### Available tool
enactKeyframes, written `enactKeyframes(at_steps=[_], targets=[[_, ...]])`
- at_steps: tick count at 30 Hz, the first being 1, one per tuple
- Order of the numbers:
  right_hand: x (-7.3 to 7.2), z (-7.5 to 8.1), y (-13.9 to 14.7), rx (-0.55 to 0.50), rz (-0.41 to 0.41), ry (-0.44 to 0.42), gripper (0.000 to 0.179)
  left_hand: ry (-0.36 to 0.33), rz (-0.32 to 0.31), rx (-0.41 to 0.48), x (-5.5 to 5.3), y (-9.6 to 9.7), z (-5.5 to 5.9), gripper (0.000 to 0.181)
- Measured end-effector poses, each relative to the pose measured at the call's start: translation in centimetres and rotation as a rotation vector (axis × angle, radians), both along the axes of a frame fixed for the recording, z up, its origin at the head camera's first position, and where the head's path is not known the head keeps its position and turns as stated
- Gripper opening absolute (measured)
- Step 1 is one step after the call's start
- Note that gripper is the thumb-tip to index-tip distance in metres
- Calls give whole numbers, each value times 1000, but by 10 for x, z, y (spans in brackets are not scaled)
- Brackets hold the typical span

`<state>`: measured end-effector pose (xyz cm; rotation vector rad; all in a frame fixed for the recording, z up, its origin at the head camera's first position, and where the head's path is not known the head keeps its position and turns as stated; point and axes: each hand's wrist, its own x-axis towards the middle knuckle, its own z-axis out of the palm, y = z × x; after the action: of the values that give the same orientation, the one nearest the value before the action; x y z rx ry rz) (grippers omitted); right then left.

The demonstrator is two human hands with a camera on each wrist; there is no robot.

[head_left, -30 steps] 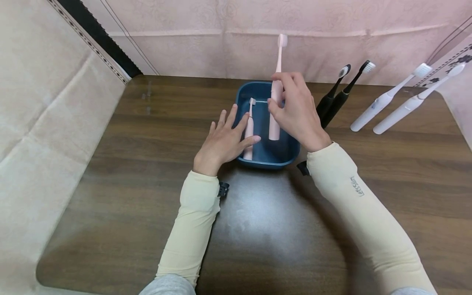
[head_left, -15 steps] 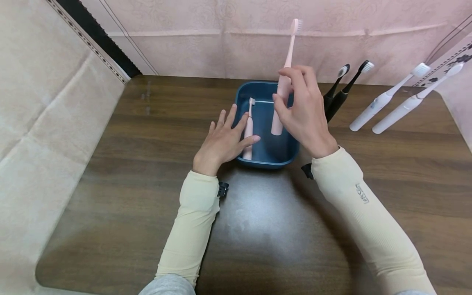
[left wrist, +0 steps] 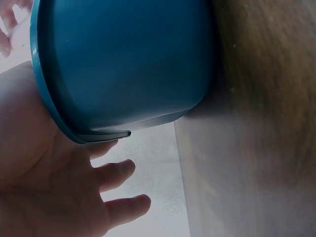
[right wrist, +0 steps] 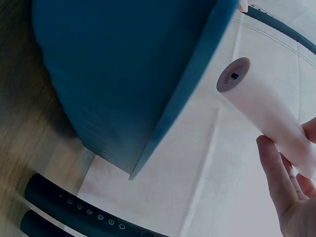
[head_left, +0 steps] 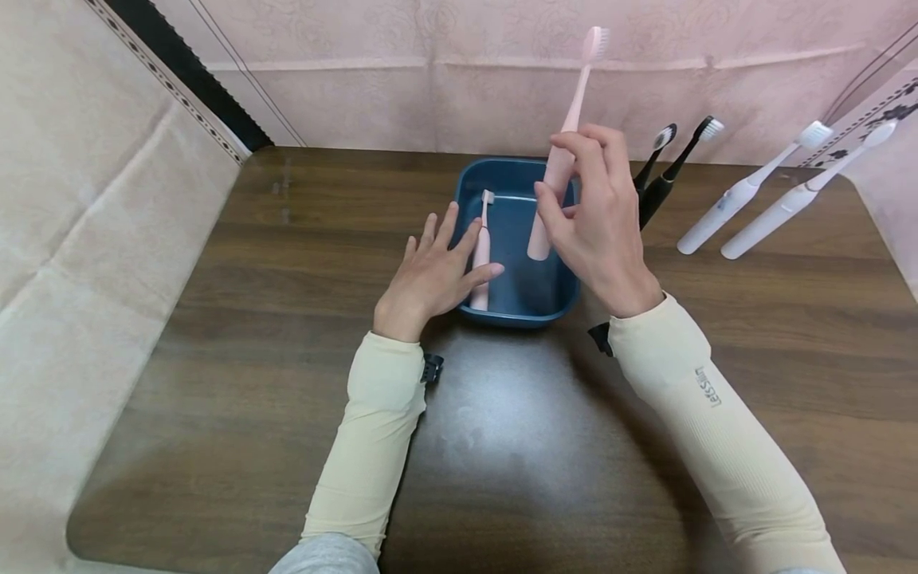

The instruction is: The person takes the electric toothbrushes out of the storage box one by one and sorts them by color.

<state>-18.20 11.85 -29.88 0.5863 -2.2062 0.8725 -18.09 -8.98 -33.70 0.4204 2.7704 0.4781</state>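
My right hand pinches a pink electric toothbrush by its handle, tilted with the brush head up and to the right. In the right wrist view the pink handle hangs above the rim of the blue bin, its round base showing. With fingers spread, my left hand rests at the left rim of the blue bin. A second, smaller pink electric toothbrush stands inside the bin along that side, partly behind the left thumb. The left wrist view shows the fingers extended past the bin's wall.
Two black electric toothbrushes are right of the bin, partly hidden by my right hand. Farther right are two white electric toothbrushes. A pink cloth hangs behind the wooden table.
My right hand has raised the larger pink toothbrush and shifted it to the right, and the brush now leans more. The left hand has stayed at the bin's rim.
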Motion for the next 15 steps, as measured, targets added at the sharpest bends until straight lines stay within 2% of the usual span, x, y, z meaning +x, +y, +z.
enactKeyframes(at_steps=[9, 15], targets=[[4, -9, 11, -24, 29, 52, 42, 3, -1, 1, 1, 0, 1, 80], [9, -13, 16, -85, 1, 41, 42, -4, -2, 3, 1, 1, 0, 81]])
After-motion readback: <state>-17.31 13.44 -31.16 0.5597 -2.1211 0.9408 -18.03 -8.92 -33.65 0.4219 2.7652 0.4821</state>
